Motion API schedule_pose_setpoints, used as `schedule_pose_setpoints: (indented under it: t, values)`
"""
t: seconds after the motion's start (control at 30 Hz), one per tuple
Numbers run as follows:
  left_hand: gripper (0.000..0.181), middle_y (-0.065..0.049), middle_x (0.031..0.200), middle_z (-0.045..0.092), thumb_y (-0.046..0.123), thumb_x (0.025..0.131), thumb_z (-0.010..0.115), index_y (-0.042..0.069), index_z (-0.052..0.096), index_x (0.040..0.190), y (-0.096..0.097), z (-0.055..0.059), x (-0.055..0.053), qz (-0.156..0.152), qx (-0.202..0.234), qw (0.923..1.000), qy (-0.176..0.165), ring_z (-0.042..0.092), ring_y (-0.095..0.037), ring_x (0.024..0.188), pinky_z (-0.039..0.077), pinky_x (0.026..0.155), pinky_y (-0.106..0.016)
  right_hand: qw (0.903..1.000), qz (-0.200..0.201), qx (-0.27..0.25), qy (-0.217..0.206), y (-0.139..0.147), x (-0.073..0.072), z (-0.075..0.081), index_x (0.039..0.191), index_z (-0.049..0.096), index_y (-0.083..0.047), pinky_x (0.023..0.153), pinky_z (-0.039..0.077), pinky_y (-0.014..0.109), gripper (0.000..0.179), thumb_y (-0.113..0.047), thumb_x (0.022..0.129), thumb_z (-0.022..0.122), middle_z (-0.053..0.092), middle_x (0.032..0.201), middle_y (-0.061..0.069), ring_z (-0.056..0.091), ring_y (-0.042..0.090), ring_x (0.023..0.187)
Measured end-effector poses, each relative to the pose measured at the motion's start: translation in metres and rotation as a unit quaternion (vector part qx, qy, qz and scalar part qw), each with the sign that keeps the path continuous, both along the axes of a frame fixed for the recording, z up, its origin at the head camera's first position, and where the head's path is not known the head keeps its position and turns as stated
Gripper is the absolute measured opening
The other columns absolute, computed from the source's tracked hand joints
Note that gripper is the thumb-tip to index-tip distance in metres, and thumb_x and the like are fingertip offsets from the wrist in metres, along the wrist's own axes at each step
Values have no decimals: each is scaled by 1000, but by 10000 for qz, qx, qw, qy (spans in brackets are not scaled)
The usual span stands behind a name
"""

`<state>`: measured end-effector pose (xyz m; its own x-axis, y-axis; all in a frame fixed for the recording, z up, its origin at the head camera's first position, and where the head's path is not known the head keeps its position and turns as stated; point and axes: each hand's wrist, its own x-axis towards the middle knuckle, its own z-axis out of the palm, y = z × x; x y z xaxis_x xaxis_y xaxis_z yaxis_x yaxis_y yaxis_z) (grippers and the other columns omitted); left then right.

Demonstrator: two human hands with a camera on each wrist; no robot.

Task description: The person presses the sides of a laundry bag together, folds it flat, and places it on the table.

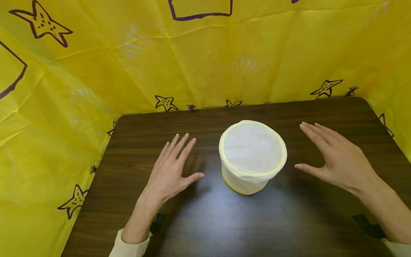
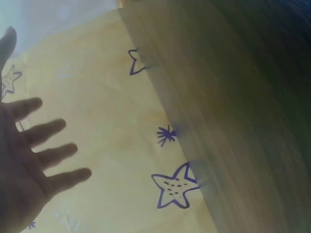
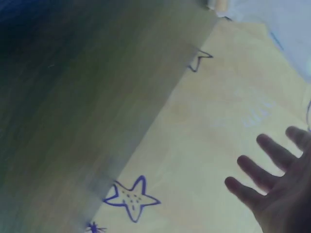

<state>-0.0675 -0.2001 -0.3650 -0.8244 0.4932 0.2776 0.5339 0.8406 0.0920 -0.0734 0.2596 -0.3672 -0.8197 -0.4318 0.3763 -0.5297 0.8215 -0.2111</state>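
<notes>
A white cloth cylinder with a flat round top, yellow edging round that top and a yellow band at its base stands upright on the dark wooden table. To its left, my left hand is held over the table with fingers extended and thumb out toward the cylinder, apart from it. My right hand is on the other side, also apart from the cylinder, its fingers stretched forward and its thumb spread. In the wrist views, the fingers of the left hand and of the right hand are spread, holding nothing.
Yellow cloth printed with starfish and shells hangs behind the table and along its left and right sides. The table's far edge meets this cloth. Dark straps show at both wrists, near the pale sleeves.
</notes>
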Motion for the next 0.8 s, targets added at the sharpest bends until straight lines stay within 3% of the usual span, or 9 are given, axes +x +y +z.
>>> schedule_pose_setpoints:
  t: [0.13, 0.37, 0.47, 0.63, 0.73, 0.8]
  values:
    - [95, -3, 163, 24, 70, 85, 60, 23, 25, 159, 4, 4, 0, -284, 303, 9991, -48, 20, -29, 150, 22, 118, -52, 9997, 154, -150, 124, -3, 1, 5, 156, 34, -19, 69, 51, 64, 112, -55, 64, 87, 43, 153, 11, 47, 40, 131]
    - [89, -1, 164, 22, 71, 89, 51, 21, 28, 158, 11, 7, -2, -604, 541, 9967, -29, 19, -24, 150, 23, 118, -49, 9971, 472, -508, 327, -7, 3, 8, 152, 42, -15, 65, 54, 58, 105, -74, 70, 73, 51, 145, 13, 52, 37, 123]
    - [87, -2, 163, 25, 70, 90, 52, 20, 30, 157, 14, 9, -3, -718, 646, 9953, 120, 21, -24, 150, 25, 118, -48, 9966, 516, -595, 259, -11, 4, 12, 151, 44, -15, 71, 53, 58, 106, -75, 69, 73, 53, 144, 11, 52, 34, 124]
    - [83, -5, 159, 35, 64, 90, 59, 17, 37, 155, 20, 15, -6, -998, 933, 9898, 406, 30, -25, 147, 32, 114, -50, 9965, 539, -637, -69, -17, 8, 22, 153, 42, -18, 83, 51, 53, 109, -57, 62, 88, 51, 146, 4, 51, 28, 127]
    - [81, -5, 157, 38, 62, 91, 60, 16, 39, 154, 25, 18, -6, -1152, 1103, 9863, 417, 35, -26, 144, 34, 112, -49, 9946, 645, -763, -277, -21, 9, 26, 153, 41, -19, 99, 46, 34, 110, -42, 59, 94, 51, 146, -1, 50, 20, 128]
    - [80, -5, 156, 39, 63, 91, 58, 16, 39, 154, 29, 21, -5, -1231, 1222, 9845, 268, 37, -25, 143, 35, 112, -47, 9921, 766, -903, -418, -24, 10, 27, 153, 41, -19, 106, 36, 20, 108, -34, 60, 95, 50, 147, -2, 47, 14, 130]
